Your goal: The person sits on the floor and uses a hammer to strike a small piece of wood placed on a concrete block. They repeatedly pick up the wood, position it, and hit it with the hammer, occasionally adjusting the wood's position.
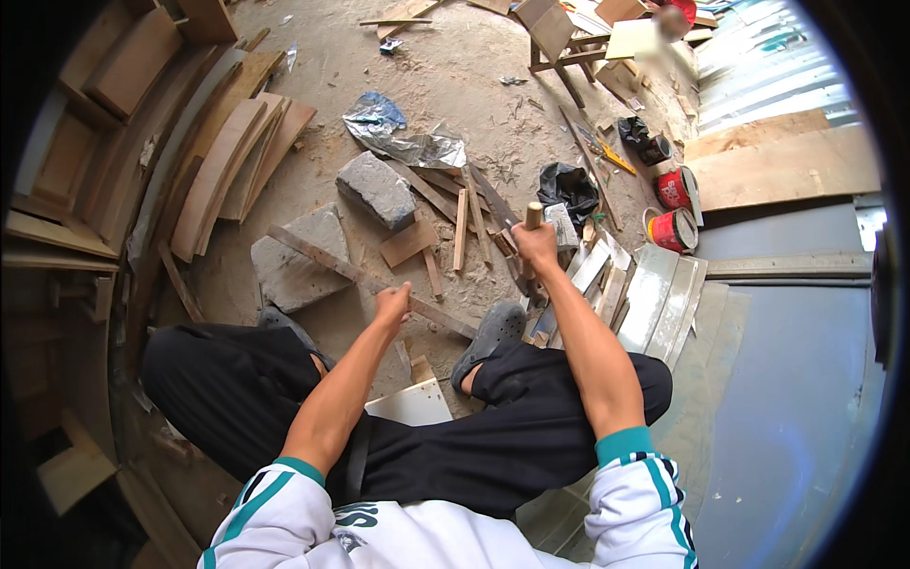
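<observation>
My left hand is closed around a long thin wooden strip, which slants from a grey stone block at the left down toward my right foot. In my right hand is a wooden handle, its pale round end sticking up above the fist. The tool's working end lies below the hand and I cannot make out its kind. Past the strip lie a second grey stone block, a short flat board and a narrow wood stick.
Curved boards lean along the left. Crumpled silver foil lies farther off, near a black plastic bag. Red paint cans and a yellow-handled tool are at the right. Scrap wood and white panels crowd my right knee.
</observation>
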Demonstrator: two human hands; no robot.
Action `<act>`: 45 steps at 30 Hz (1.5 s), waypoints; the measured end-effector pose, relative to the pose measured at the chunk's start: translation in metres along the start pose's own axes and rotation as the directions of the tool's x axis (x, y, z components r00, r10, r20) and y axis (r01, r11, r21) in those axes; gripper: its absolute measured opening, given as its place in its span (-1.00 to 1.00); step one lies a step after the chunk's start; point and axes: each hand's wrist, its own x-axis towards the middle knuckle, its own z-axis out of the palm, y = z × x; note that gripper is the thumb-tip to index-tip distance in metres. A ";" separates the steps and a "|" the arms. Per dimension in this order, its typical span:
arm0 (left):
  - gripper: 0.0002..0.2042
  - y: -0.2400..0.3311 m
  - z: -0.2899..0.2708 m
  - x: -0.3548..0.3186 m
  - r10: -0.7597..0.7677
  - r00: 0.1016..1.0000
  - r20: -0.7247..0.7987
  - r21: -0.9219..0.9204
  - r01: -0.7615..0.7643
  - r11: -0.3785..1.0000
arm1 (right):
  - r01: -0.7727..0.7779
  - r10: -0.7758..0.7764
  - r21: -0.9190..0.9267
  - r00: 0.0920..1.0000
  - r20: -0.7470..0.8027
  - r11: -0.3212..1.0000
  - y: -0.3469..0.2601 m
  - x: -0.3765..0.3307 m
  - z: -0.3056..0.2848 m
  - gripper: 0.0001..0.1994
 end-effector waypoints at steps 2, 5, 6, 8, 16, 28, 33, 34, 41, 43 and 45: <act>-0.62 -0.019 -0.023 0.004 -0.070 0.990 -0.119 0.079 0.080 0.994 | 0.030 -0.034 -0.059 0.998 -0.054 0.998 -0.011 0.024 0.006 -0.73; -0.53 -0.017 -0.025 -0.018 -0.166 0.962 -0.218 0.039 0.179 0.983 | 0.062 -0.066 -0.039 0.990 -0.125 0.997 -0.030 0.055 0.006 -0.66; -0.48 -0.014 -0.019 -0.021 -0.136 0.967 -0.215 -0.017 0.136 0.991 | 0.019 -0.032 -0.074 0.983 -0.183 0.997 -0.032 0.074 0.002 -0.67; -0.37 -0.009 -0.005 -0.020 -0.074 0.976 -0.204 -0.131 0.047 0.990 | -0.067 0.035 -0.111 0.962 -0.271 0.992 -0.033 0.113 -0.012 -0.69; -0.28 -0.006 -0.021 0.006 -0.226 0.959 -0.173 -0.302 0.167 0.939 | 0.159 -0.159 -0.005 0.986 -0.053 0.987 -0.057 0.063 -0.002 -0.71; -0.46 -0.024 -0.022 0.019 0.013 0.993 -0.120 -0.286 -0.047 0.957 | 0.056 -0.100 0.154 0.951 0.293 0.986 -0.013 -0.090 0.000 -0.74; -0.43 0.000 -0.007 -0.006 0.263 0.951 -0.162 -0.164 -0.289 0.943 | 0.215 -0.227 0.071 0.917 0.329 0.974 -0.051 -0.114 -0.037 -0.74; -0.41 0.008 -0.012 -0.003 0.340 0.913 -0.225 -0.187 -0.383 0.905 | 0.312 -0.314 0.056 0.899 0.306 0.948 -0.066 -0.120 -0.041 -0.74; -0.55 0.089 -0.047 -0.016 0.509 0.793 -0.333 -0.475 -0.608 0.637 | 0.422 -0.412 0.038 0.857 0.310 0.906 -0.115 -0.140 -0.061 -0.77; -0.63 0.108 -0.056 -0.032 0.491 0.813 -0.312 -0.605 -0.569 0.558 | 0.469 -0.455 0.047 0.819 0.349 0.882 -0.124 -0.141 -0.058 -0.77; -0.70 0.124 -0.063 -0.047 0.452 0.842 -0.294 -0.711 -0.509 0.486 | 0.532 -0.500 0.038 0.767 0.402 0.846 -0.123 -0.144 -0.055 -0.73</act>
